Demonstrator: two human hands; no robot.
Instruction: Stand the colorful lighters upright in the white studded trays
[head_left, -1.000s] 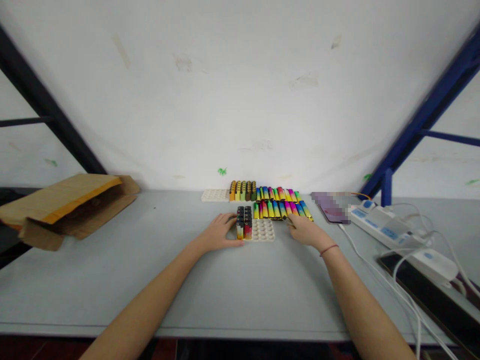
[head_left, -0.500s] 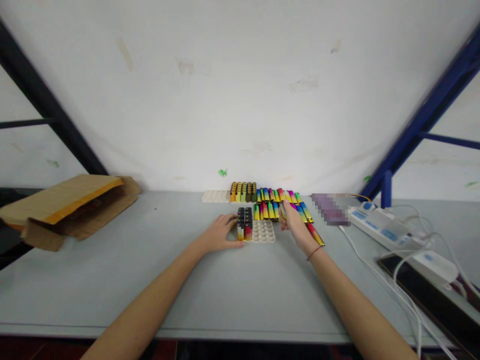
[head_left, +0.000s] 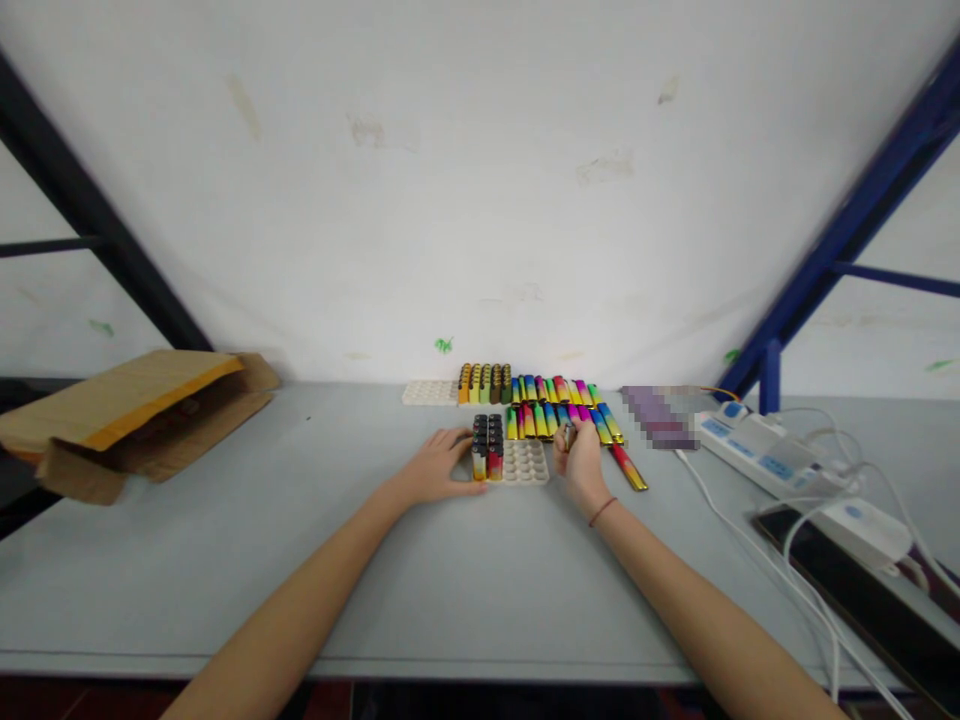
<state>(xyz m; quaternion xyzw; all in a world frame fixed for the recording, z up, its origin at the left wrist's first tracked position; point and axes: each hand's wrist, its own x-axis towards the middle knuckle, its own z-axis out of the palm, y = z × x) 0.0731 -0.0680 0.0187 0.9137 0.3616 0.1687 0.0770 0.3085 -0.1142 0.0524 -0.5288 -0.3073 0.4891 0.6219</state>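
My left hand (head_left: 439,467) lies flat on the grey table, fingers spread, touching the left edge of a white pocketed tray (head_left: 526,462). Several lighters (head_left: 487,445) stand upright in the tray's left columns. My right hand (head_left: 579,461) is closed around a lighter (head_left: 568,434) held upright just right of the tray. Behind it lie two rows of rainbow-coloured lighters (head_left: 559,405). One red-and-yellow lighter (head_left: 628,468) lies loose on the table to the right of my hand.
A second white tray (head_left: 429,392) with several upright lighters (head_left: 485,383) stands at the back by the wall. A cardboard box (head_left: 127,415) lies far left. A power strip (head_left: 757,447), white cables, an adapter (head_left: 862,525) and a dark phone (head_left: 862,580) are at the right.
My right hand left the rainbow lighter rows, picked up a lighter and drew back toward the tray's right side. One lighter was knocked loose to the right. My left hand stayed put.
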